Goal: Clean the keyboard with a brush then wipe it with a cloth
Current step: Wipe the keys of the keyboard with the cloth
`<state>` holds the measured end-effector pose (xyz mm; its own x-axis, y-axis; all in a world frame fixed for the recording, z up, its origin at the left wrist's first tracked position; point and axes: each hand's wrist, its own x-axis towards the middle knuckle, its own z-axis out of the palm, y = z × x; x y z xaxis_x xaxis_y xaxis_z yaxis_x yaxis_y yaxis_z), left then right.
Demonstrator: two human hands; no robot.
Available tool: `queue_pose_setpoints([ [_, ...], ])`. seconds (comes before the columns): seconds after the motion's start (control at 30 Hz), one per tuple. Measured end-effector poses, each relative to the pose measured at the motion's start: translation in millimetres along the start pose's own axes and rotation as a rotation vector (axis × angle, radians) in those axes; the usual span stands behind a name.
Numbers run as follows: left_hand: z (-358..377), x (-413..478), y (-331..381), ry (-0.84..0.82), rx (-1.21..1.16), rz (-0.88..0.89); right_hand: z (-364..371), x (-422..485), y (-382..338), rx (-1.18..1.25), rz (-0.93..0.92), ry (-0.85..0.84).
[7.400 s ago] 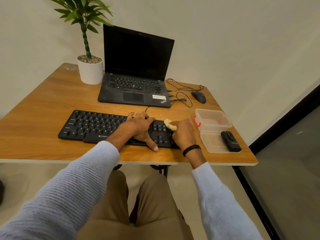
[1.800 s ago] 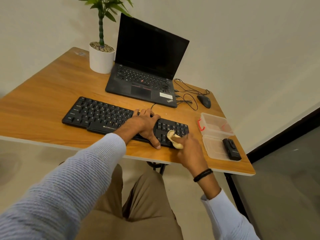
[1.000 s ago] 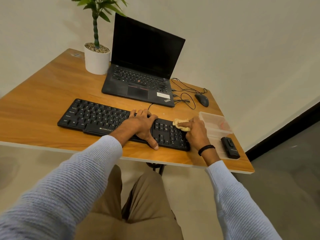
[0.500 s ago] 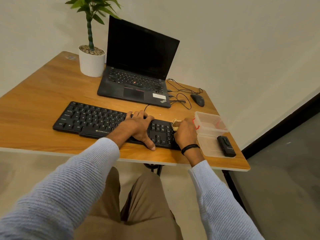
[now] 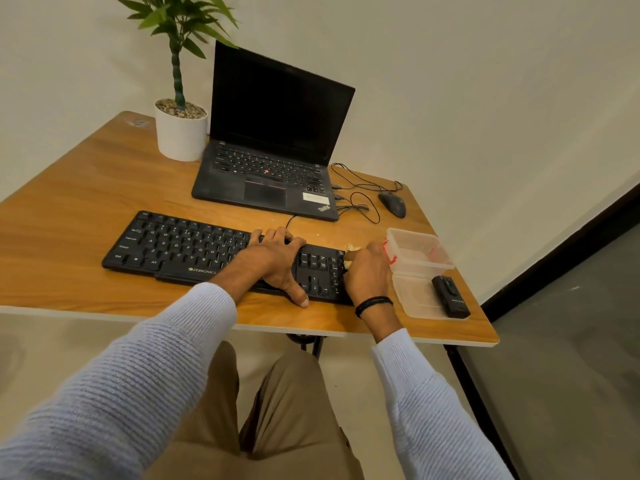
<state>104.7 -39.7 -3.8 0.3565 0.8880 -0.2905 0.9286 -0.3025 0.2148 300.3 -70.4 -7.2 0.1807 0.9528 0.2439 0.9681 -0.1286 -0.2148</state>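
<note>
R hand, fingers curled round the wadded cloth, has slid from near edge to far-right corner of the keyboard on the table, L hand flat & open steadying mid keys, so wiping's underway, left keys prob. still to do.
</note>
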Motion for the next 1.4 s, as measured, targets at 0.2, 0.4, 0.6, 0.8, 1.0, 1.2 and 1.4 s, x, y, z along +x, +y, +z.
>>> queue_pose_setpoints([
  [0.2,2,1,-2,-0.002,-0.020,0.001,-4,10,21,0.041,0.121,0.002],
  [0.4,0,-1,-1,-0.002,-0.019,0.009,-6,8,27,0.030,0.145,-0.004],
  [0.6,1,1,0,0.000,-0.015,0.010,1,-11,38,-0.054,0.114,-0.022],
  [0.8,0,0,0,0.000,-0.005,0.008,-4,-4,6,0.083,0.107,0.088],
  [1.0,1,1,1,-0.004,0.008,-0.001,1,10,-36,0.143,-0.041,-0.031],
  [1.2,1,0,2,-0.007,0.008,-0.006,6,2,-42,0.106,-0.121,-0.046],
  [1.4,1,-2,2,0.006,-0.001,0.008,0,0,-23,0.128,-0.122,-0.025],
])
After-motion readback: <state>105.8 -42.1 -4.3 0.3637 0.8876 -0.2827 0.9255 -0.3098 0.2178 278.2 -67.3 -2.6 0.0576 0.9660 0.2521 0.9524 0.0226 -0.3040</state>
